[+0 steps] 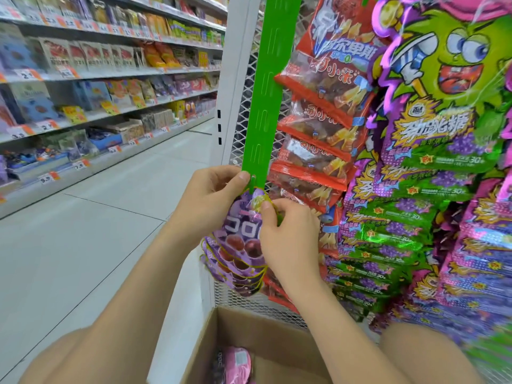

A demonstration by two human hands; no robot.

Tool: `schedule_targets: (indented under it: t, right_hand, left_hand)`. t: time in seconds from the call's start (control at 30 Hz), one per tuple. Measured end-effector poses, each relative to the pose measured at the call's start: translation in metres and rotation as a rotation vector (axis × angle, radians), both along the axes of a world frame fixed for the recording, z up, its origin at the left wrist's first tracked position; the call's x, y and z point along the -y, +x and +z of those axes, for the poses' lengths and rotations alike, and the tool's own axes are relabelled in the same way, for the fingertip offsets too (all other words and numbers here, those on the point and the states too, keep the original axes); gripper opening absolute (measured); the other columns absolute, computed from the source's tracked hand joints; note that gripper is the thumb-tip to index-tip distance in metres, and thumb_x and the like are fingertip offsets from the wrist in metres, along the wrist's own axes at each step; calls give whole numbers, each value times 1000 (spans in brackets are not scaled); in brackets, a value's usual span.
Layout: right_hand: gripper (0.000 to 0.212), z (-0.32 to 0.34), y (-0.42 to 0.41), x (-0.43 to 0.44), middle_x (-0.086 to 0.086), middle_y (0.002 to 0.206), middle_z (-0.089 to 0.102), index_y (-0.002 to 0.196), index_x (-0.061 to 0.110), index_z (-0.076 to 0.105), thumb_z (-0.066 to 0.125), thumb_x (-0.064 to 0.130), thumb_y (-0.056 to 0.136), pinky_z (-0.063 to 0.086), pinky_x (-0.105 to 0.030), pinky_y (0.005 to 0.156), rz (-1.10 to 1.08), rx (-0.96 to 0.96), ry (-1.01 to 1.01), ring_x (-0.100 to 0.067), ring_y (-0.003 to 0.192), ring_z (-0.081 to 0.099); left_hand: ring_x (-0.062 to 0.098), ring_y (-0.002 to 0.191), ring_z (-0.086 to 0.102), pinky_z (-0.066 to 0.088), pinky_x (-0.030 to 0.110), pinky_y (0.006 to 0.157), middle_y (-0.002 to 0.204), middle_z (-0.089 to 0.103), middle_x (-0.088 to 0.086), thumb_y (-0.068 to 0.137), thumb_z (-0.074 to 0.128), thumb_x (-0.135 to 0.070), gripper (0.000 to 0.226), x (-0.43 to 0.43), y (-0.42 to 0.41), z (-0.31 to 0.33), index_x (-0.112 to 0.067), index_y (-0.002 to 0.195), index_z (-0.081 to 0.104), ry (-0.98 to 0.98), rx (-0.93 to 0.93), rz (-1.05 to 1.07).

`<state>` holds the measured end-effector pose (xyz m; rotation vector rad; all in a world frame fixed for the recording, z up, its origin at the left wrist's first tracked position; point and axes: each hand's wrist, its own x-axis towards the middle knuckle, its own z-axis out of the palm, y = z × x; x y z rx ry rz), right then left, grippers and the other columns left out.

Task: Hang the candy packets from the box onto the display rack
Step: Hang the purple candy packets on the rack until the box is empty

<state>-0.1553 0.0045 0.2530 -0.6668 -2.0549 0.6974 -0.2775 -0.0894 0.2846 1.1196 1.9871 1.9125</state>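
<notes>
A green hanging strip runs down the end of a white mesh display rack. My left hand pinches the strip's lower end with its thumb on the front. My right hand pinches the top of a purple candy packet right at the strip's bottom clip. Several more purple packets hang stacked below it. An open cardboard box sits at the bottom of the view with a pink candy packet inside.
Red snack bags and purple-green candy bags hang thickly on the rack to the right. Store shelves full of goods line the left side of a tiled aisle.
</notes>
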Motion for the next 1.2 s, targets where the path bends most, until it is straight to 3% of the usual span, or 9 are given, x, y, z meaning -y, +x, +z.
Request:
schedule_targets:
  t: [0.2,0.3,0.5,0.6,0.7,0.77,0.9,1.1,1.2]
  right_hand:
    - [22,-39,31,-1,8,77,75,102,25,76,61,42,100,53,-32,77,-35,79,92,-11,73,72]
    - [16,-90,52,-6,15,73,72,103,25,77,65,30,93,53,-19,72,47,107,-3,-1,66,68]
    - [17,-242,82,-23,0,79,74,88,18,79,62,20,92,58,-33,69,225,807,-496,-22,77,70]
    - [20,-300,110,-15,1,66,65,80,3,69,57,7,96,41,-24,52,212,958,-722,-20,65,56]
    - [32,-373,133,-5,3,62,57,67,15,52,64,3,93,43,-14,48,95,953,-931,-9,58,49]
    - [12,-429,144,3,-10,79,73,79,5,69,73,16,80,62,-32,72,59,963,-1002,-23,75,69]
    - [45,-553,151,13,-5,108,79,111,18,78,69,30,68,61,-45,91,63,1008,-1101,-25,102,74]
    - [84,-549,127,27,4,106,76,118,22,67,87,56,44,63,-40,87,-36,843,-1209,-15,93,73]
    - [46,-523,121,30,4,94,80,100,22,80,92,38,59,64,-43,85,-22,830,-1216,-18,91,76]
  left_hand:
    - [24,120,55,43,36,104,130,60,0,97,67,-12,38,-4,23,-45,-21,134,62,-121,-631,438]
    - [37,112,51,41,44,96,120,57,9,88,68,-10,30,4,50,-69,-16,117,63,-192,-791,586]
    - [25,88,69,57,42,78,89,72,-5,85,67,-19,13,6,73,-145,-26,96,67,-823,-610,-293]
    - [30,93,71,54,36,78,86,71,0,91,62,-20,15,6,78,-190,-20,77,66,-1175,-613,-553]
    - [38,95,68,47,35,74,88,67,12,96,56,-18,32,8,79,-231,-22,66,48,-1340,-546,-636]
    - [40,92,67,51,39,75,101,70,16,99,52,-17,23,8,79,-250,-21,77,52,-1429,-533,-653]
    - [31,88,62,51,40,77,100,63,10,107,47,-22,14,5,72,-271,-18,101,59,-1474,-534,-680]
    - [36,96,66,53,42,80,107,64,12,107,46,-19,22,-6,58,-291,-12,115,65,-1519,-504,-650]
    - [37,91,63,56,46,84,94,56,9,106,46,-17,12,-7,56,-298,-12,107,57,-1543,-488,-654]
